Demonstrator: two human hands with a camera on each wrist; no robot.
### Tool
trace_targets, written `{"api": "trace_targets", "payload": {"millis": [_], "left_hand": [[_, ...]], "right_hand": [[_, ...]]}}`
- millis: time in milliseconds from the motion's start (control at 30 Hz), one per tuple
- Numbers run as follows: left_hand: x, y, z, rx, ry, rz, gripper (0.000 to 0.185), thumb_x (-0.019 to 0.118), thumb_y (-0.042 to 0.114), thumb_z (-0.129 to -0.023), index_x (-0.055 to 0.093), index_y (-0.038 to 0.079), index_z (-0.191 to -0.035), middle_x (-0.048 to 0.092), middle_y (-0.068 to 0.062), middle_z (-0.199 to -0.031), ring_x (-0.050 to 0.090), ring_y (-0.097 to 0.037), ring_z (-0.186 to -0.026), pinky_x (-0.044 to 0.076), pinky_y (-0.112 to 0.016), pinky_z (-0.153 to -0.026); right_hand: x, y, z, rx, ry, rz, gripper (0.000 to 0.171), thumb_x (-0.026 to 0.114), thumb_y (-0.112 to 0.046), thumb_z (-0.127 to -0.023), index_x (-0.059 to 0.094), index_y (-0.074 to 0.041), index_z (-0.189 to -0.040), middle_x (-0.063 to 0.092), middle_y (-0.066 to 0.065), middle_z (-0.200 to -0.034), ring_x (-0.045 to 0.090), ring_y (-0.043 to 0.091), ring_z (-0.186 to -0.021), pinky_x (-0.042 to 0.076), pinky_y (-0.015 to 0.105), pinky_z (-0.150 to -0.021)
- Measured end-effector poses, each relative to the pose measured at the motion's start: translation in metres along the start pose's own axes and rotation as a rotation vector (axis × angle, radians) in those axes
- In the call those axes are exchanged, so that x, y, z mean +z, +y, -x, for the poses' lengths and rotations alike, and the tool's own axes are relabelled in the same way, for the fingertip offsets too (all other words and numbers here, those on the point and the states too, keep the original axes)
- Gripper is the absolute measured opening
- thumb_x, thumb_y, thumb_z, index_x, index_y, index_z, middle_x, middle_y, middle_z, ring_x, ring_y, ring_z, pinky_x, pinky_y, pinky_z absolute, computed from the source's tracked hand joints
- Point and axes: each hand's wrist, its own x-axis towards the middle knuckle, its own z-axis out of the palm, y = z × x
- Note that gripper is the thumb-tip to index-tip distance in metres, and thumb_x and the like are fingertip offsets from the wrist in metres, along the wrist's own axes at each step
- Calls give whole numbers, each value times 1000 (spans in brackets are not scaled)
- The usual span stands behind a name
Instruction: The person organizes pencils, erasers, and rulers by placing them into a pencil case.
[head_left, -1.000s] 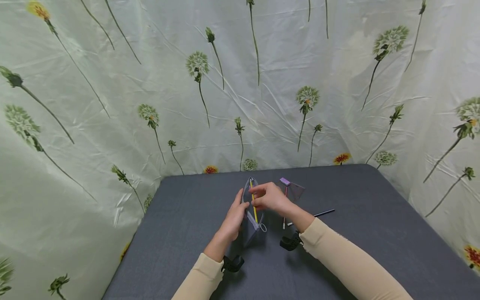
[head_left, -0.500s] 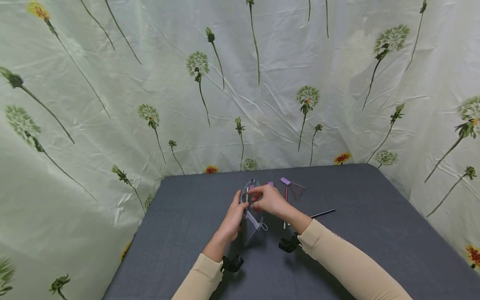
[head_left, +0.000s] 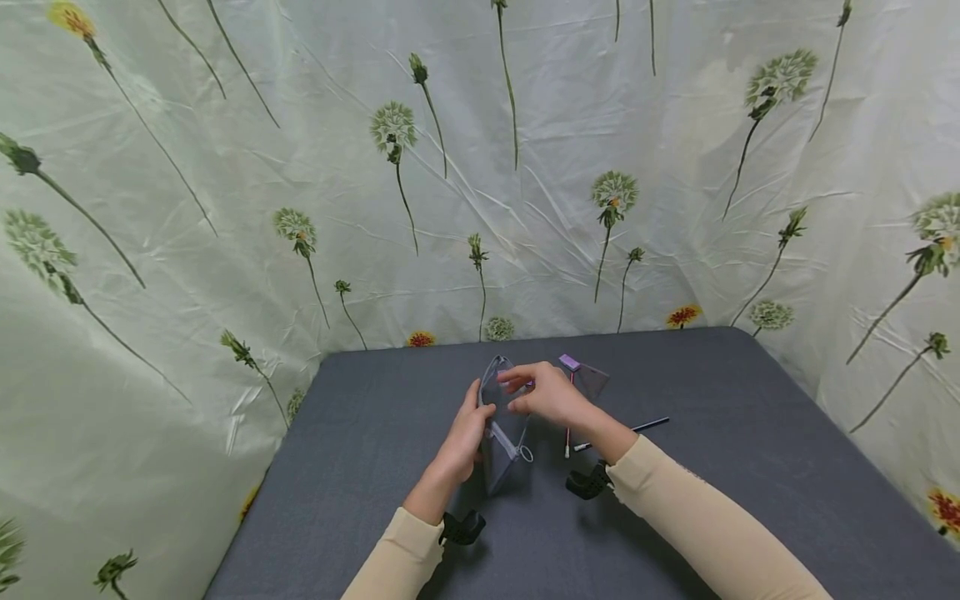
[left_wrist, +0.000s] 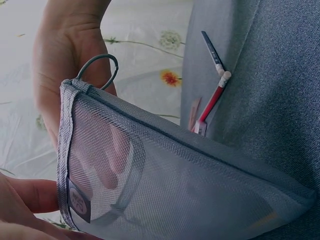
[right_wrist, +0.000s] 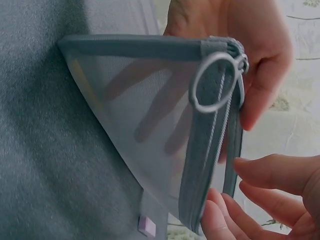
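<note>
My left hand point(head_left: 459, 440) grips a grey mesh zipper pouch point(head_left: 497, 471) by its side, thumb at the rim and fingers spread behind the mesh. The pouch stands with its zipped mouth parted, and a round pull ring point(right_wrist: 216, 82) hangs at one end. Through the mesh shows a faint yellow strip, the pencil point(right_wrist: 86, 82), low inside. Over the mouth is my right hand point(head_left: 551, 396), its thumb and fingers apart with nothing held; in the right wrist view its fingertips are right at the pouch's edge.
To the right on the dark cloth-covered table point(head_left: 375, 433) lie a purple block-shaped eraser point(head_left: 569, 362), a clear triangular set square point(head_left: 592, 382), a red pencil point(left_wrist: 214, 101) and a dark pencil point(head_left: 651, 424). A flowered curtain point(head_left: 450, 275) hangs behind.
The right hand has let go of the yellow pencil, which has gone down into the pouch. Its fingers have spread and the hand has drawn slightly right. The left hand keeps its hold.
</note>
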Motion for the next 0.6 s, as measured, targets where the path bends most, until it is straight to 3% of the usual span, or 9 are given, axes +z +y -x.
{"api": "trace_targets", "payload": {"millis": [333, 433, 600], "left_hand": [[1, -2, -3, 60, 64, -32, 68, 48, 22, -102, 18, 15, -163, 16, -19, -165, 22, -39, -147, 32, -69, -104], [1, -2, -3, 63, 88, -48, 68, 50, 22, -101, 20, 16, -163, 20, -20, -164, 25, -39, -146, 34, -68, -103], [0, -1, -5, 48, 124, -68, 66, 54, 23, -100, 27, 17, -161, 29, -22, -160, 39, -40, -137, 45, -64, -93]], "right_hand": [[-17, 5, 6, -17, 17, 25, 47, 75, -1, -87, 68, -16, -132, 67, 13, -123, 67, 27, -104, 57, 39, -79], [-23, 9, 8, -7, 39, 45, 47, 74, 0, -87, 68, -14, -132, 66, 16, -125, 68, 26, -102, 58, 39, -76], [-32, 22, 12, -2, 89, 109, 44, 75, -2, -87, 69, -12, -130, 69, 9, -118, 69, 23, -96, 58, 37, -71]]}}
